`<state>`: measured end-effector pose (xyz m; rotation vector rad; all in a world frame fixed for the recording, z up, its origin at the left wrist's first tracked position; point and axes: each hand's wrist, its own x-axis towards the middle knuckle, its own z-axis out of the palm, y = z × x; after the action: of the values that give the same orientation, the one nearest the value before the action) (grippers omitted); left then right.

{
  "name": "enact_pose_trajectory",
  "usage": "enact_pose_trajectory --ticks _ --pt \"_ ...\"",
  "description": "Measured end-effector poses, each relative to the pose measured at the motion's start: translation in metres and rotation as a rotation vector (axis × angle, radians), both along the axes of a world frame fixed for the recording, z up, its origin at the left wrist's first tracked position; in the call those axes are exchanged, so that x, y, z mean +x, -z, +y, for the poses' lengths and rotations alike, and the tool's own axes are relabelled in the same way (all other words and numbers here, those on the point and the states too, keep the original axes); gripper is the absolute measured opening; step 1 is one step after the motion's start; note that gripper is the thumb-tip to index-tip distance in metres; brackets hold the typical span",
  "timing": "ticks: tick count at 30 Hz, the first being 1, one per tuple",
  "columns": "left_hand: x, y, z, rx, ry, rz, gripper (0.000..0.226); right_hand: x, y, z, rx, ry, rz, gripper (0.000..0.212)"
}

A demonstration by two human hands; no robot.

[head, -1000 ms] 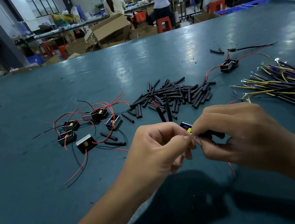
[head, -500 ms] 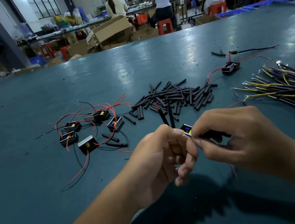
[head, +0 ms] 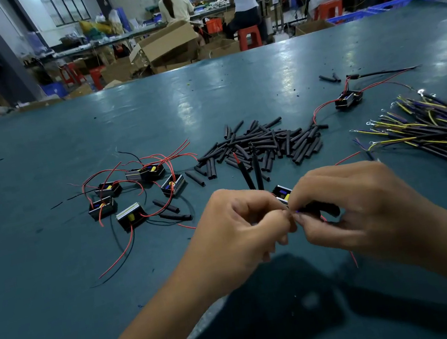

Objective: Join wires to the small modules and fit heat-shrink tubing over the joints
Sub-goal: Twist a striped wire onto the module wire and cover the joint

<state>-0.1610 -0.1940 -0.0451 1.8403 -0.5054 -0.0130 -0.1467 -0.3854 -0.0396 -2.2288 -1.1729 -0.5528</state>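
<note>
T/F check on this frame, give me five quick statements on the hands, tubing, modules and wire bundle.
1. Both hands meet over one small module near the table's front edge. True.
2. The pile of black tubing pieces lies beyond the hands, mid-table. True.
3. The bundle of yellow and purple wires lies to the left of the hands. False: it lies to the right.
4. The left hand lies flat and open on the table. False: its fingers are curled, fingertips pinching at the joint against the right hand.
5. A cluster of modules with red leads lies left of the tubing pile. True.
</note>
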Motion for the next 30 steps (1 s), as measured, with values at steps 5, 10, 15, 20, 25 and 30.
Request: enact_pose_trajectory --ticks 5,10,15,20,25,30 --pt "0.007 0.005 0.002 0.425 -0.133 -0.746 0.012 -0.004 -0.001 0.006 0.242 0.072 0.432 0.008" --pt "0.007 0.01 0.002 0.677 -0.293 -1.247 0.022 -0.002 -0.006 0.008 0.648 -0.085 1.158 0.008" --pt "0.004 0.005 -0.002 0.228 -0.154 -0.493 0.029 0.001 0.001 0.003 0.4 0.009 0.686 0.008" --pt "0.001 0.001 -0.005 -0.28 0.196 0.664 0.039 0.003 0.005 -0.001 0.117 -0.063 0.115 0.007" --pt "0.002 0.0 -0.003 -0.259 0.214 0.667 0.031 0.007 0.002 -0.002 0.027 -0.113 -0.042 0.016" --pt "0.002 -0.001 0.0 -0.165 0.15 0.577 0.028 0.007 0.002 -0.002 -0.033 -0.083 -0.076 0.017"
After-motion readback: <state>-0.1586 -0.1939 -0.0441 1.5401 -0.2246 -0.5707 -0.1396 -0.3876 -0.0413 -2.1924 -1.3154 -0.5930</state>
